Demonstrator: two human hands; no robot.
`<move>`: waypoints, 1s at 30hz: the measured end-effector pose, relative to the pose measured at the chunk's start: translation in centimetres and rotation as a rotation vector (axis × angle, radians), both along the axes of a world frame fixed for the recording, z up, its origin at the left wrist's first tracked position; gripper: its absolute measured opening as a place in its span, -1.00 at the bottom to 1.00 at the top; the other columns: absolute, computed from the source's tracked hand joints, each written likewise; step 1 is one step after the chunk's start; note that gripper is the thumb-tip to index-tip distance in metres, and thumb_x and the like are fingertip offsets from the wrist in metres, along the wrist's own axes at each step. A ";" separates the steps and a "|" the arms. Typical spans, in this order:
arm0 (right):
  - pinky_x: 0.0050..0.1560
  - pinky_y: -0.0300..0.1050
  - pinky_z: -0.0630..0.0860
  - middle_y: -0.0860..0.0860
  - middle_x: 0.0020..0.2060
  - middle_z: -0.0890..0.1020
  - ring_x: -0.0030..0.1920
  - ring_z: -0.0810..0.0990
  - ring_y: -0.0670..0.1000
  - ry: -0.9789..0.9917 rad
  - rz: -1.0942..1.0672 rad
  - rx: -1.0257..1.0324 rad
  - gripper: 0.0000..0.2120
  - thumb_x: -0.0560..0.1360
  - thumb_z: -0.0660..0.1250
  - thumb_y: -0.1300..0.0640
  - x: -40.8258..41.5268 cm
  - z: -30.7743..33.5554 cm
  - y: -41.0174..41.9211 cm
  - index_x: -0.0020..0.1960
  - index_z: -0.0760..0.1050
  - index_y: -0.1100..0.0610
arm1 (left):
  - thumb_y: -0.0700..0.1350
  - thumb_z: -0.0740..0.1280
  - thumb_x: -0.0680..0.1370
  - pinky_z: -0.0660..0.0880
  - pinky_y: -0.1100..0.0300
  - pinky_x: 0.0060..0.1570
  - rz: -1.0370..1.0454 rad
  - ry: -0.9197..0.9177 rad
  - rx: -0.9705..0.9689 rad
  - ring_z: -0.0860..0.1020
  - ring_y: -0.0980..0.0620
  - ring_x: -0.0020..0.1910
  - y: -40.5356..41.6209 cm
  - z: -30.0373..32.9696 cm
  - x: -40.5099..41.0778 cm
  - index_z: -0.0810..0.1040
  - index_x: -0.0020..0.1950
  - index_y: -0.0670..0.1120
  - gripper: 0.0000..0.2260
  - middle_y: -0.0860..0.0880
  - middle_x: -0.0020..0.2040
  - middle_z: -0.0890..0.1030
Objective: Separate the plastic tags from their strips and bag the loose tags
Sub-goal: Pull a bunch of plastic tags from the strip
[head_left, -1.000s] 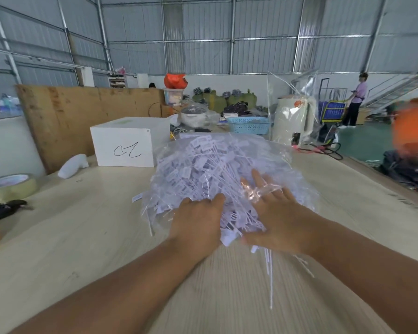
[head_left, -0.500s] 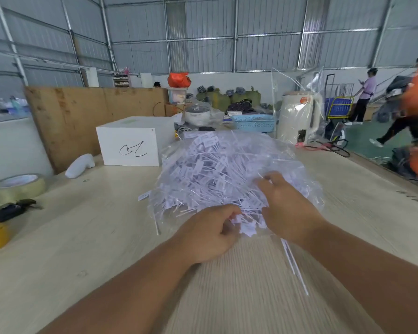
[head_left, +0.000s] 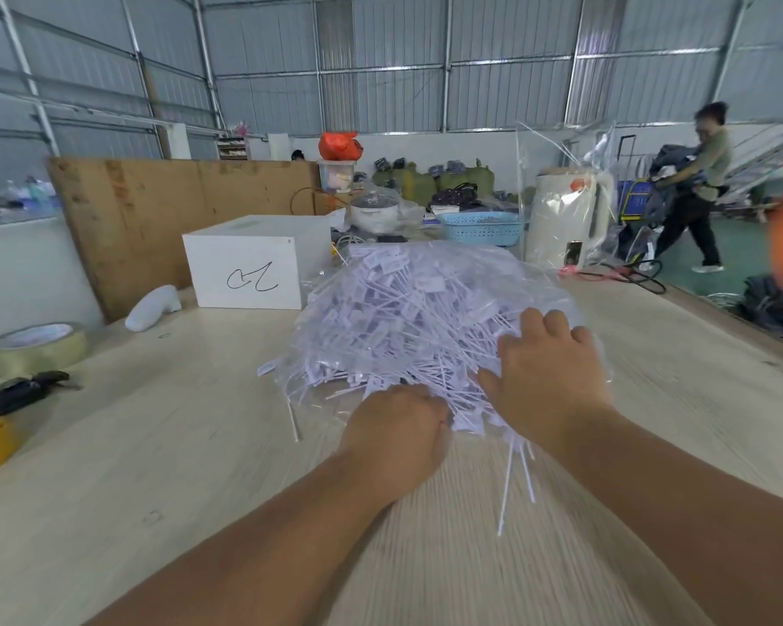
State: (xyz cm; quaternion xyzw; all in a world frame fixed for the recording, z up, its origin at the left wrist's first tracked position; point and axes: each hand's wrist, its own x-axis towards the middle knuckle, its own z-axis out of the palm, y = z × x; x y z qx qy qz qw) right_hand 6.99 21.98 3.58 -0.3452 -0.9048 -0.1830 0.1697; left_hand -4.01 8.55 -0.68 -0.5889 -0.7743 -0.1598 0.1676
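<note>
White plastic tags point(head_left: 407, 318) heaped in clear bag point(head_left: 575, 318), keeping loose ones contained. Left hand point(head_left: 396, 438) fisted on near tags, apparently pulling; right hand point(head_left: 545, 372) spread flat, steadying heap.

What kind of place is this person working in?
Probably a warehouse or packing workshop: corrugated metal walls, a long worktable with a heap of plastic tags and packing tape, and stuffed green sacks behind.

A heap of tags point(head_left: 407, 318) sits mid-surface point(head_left: 154, 445); behind it to the left a box point(head_left: 249, 264), a basket point(head_left: 482, 228) behind (tape roll point(head_left: 37, 347) far left).
</note>
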 end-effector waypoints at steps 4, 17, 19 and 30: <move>-0.30 -0.16 0.29 -0.05 -0.31 0.43 -0.21 0.48 0.04 -0.135 -0.130 -0.131 -0.42 0.48 -0.06 -0.42 0.5 0.8 -1.3 -0.20 0.44 0.04 | 0.01 0.06 0.63 0.37 0.08 0.02 0.031 0.059 0.039 0.50 -0.06 0.08 -0.1 0.3 0.0 0.50 0.14 -0.05 -0.73 -0.04 0.08 0.57; -0.16 -0.08 0.36 0.05 -0.09 0.48 -0.08 0.49 0.12 0.152 0.021 -0.386 -0.88 0.52 0.18 0.29 -3.4 1.7 -1.0 -0.01 0.40 0.11 | -0.21 0.20 0.58 0.40 0.01 0.06 -0.246 0.074 -0.099 0.48 -0.14 0.08 -0.9 1.1 2.2 0.47 0.19 -0.18 -0.79 -0.15 0.12 0.54; -0.14 -0.07 0.37 0.09 0.05 0.55 0.07 0.57 0.17 0.100 0.003 -0.344 -0.77 0.53 0.17 0.30 -4.3 2.0 -0.3 0.15 0.42 0.14 | -0.20 0.18 0.59 0.41 0.00 0.04 -0.280 0.085 -0.105 0.47 -0.11 0.07 -1.4 1.2 2.2 0.48 0.16 -0.18 -0.82 -0.14 0.09 0.54; -0.14 -0.01 0.40 0.09 0.14 0.58 0.13 0.59 0.16 0.065 -0.094 -0.380 -0.58 0.55 0.16 0.22 -5.5 -0.2 1.9 0.39 0.21 0.15 | -0.09 0.20 0.58 0.35 0.10 -0.26 -0.361 0.004 -0.086 0.35 -0.01 -0.23 -2.0 1.6 1.2 0.34 -0.15 -0.08 -0.87 -0.01 -0.24 0.40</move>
